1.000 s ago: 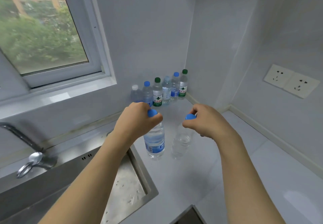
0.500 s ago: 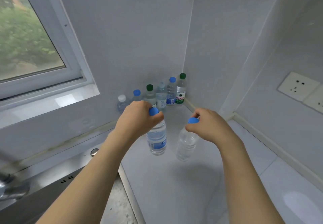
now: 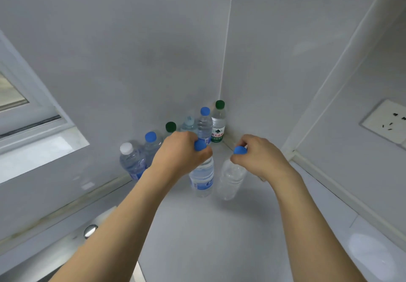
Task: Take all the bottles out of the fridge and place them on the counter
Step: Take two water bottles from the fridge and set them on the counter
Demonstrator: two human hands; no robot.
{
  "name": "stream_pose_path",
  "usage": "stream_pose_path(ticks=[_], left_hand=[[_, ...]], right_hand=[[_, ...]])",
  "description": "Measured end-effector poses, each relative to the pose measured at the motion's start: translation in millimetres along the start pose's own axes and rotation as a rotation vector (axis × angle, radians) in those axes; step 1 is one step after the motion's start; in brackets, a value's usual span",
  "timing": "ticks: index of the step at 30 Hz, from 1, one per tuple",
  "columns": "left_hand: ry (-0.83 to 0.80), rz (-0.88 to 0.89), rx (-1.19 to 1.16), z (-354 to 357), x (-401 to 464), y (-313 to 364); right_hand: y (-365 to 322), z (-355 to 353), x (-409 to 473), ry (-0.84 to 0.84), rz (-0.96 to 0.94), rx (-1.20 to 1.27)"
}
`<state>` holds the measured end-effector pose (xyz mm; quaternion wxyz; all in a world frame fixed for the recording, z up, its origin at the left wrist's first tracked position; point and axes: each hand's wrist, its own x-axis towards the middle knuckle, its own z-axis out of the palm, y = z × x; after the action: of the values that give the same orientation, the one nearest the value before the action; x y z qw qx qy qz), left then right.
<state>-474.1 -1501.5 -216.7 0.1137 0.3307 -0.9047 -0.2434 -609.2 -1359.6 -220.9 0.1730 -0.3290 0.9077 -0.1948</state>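
At centre frame, your left hand point(image 3: 180, 152) grips the neck of a labelled water bottle point(image 3: 202, 178); your right hand point(image 3: 259, 156) pinches the blue cap of a clear bottle point(image 3: 231, 178) just beside it. Both hang upright, long axes vertical, directly below each hand over the smooth white counter point(image 3: 208, 237). Six ribbed plastic bottles point(image 3: 205, 125) line the wall behind.

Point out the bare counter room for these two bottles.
Free: the counter between the forearms, and its right strip along the wall under the socket. Crowded: the back corner, where the row of bottles lines the wall.
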Motion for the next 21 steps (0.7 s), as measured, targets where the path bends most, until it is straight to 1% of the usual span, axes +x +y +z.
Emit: stream_pose_path(ticks=[6, 11, 17, 21], left_hand=[[-0.080, 0.018, -0.012, 26.3, 53.7, 2.9], [-0.122, 0.050, -0.022, 46.9, 97.3, 8.7], [-0.134, 0.069, 0.005, 75.4, 131.0, 3.6], [-0.100, 0.084, 0.031, 89.1, 143.2, -1.1]], right_hand=[[9.1, 2.7, 62.2, 0.005, -0.028, -0.082], [15.7, 0.3, 109.1, 0.035, -0.054, -0.091], [17.3, 2.3, 146.0, 0.067, -0.096, -0.176], [20.8, 7.5, 158.0, 0.070, -0.104, -0.211]])
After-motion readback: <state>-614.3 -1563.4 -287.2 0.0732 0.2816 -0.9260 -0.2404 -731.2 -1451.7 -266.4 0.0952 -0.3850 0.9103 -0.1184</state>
